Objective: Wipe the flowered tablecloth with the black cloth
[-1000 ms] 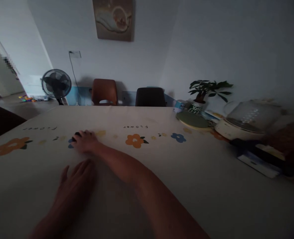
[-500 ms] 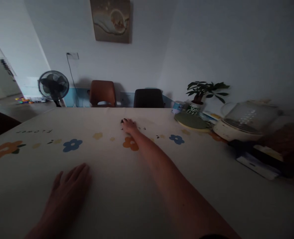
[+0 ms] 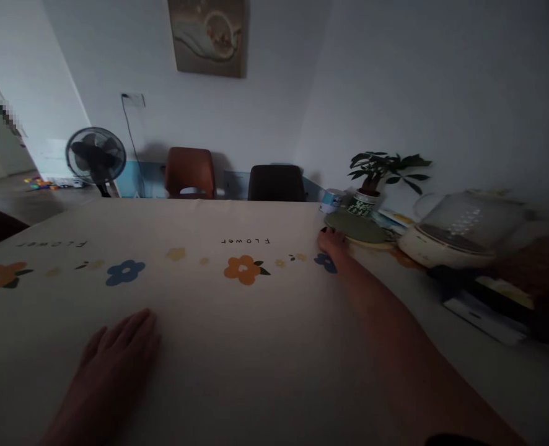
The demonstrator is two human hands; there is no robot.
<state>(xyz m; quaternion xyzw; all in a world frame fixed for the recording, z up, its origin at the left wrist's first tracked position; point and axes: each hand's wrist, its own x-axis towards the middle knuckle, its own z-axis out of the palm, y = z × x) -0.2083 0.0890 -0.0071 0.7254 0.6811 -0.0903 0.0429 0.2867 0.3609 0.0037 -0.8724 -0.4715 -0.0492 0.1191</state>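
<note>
My left hand [image 3: 111, 365] lies flat, palm down and fingers apart, on the cream flower-print tablecloth [image 3: 256, 322] near the front left. My right arm stretches far across the table to the right. My right hand [image 3: 334, 243] is curled low on the cloth with a small dark object [image 3: 323, 231] showing at its fingertips; what that object is cannot be made out. The hand sits just above a printed blue flower [image 3: 326, 264] and right beside the rim of a round green mat [image 3: 358, 227].
Along the right edge stand a potted plant [image 3: 377, 173], a white cooker with a glass lid [image 3: 460, 232] and a stack of flat dark things [image 3: 488, 297]. Two chairs [image 3: 189, 172] [image 3: 275, 182] stand at the far side, and a floor fan [image 3: 95, 158] behind on the left.
My right hand has swept along the cloth from the far left, past the middle, to the green mat on the right, the dark object with it. My left hand stayed flat.
</note>
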